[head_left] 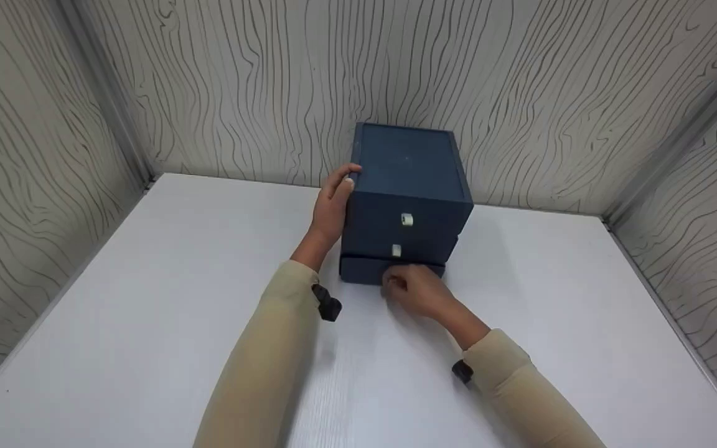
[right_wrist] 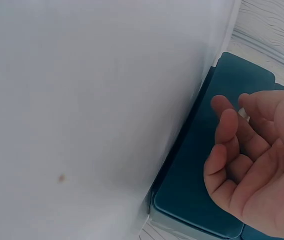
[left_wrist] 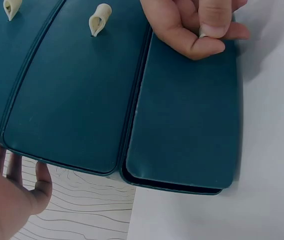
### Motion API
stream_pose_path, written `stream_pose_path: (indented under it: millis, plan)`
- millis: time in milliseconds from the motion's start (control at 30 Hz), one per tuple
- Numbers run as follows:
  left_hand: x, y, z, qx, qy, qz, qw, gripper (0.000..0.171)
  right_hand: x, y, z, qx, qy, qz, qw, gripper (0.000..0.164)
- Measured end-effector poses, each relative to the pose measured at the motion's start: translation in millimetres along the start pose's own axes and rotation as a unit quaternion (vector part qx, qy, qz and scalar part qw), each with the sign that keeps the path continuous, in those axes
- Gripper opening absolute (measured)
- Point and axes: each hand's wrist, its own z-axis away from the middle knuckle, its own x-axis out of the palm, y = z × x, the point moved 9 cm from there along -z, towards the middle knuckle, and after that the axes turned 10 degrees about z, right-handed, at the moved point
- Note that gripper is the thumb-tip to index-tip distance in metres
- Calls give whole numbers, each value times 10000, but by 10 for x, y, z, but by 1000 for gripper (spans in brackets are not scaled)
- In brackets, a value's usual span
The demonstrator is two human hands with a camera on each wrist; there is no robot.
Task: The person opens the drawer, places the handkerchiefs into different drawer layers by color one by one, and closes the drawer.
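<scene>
A dark blue cabinet (head_left: 408,163) with three stacked drawers stands on the white table. My left hand (head_left: 332,208) rests against its left side, fingertips at the top edge. Low at the front, my right hand (head_left: 417,291) pinches the small cream pull loop (right_wrist: 243,114) of the bottom drawer (left_wrist: 186,120) between thumb and finger; most of that loop is hidden by the fingers. The bottom drawer juts out slightly past the two above. Cream loops also show on the top drawer (head_left: 436,222) and the middle drawer (left_wrist: 77,90).
The white table (head_left: 147,323) spreads in front of the cabinet and to both sides. Behind it rises a wood-grain patterned wall (head_left: 240,87), with similar panels at left and right. Black wrist devices, one of them a dark block (head_left: 328,306), sit at both sleeve cuffs.
</scene>
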Motion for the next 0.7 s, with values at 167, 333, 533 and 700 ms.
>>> stream_pose_path:
  millis: [167, 333, 533, 700]
  plan:
    - [-74, -2, 9, -60, 147, -165, 9997, 38, 36, 10, -85, 10, -65, 5, 10000, 13]
    - [-119, 3, -1, -111, 245, -354, 9990, 39, 34, 10, -147, -44, -71, -17, 10000, 10]
    - [-119, 19, -13, -190, 269, -426, 9985, 39, 11, 5, -175, -152, 2, -44, 9999, 10]
    - [-87, -2, -3, -350, 200, -482, 9980, 39, 34, 25, -143, -76, -24, 17, 10000, 10]
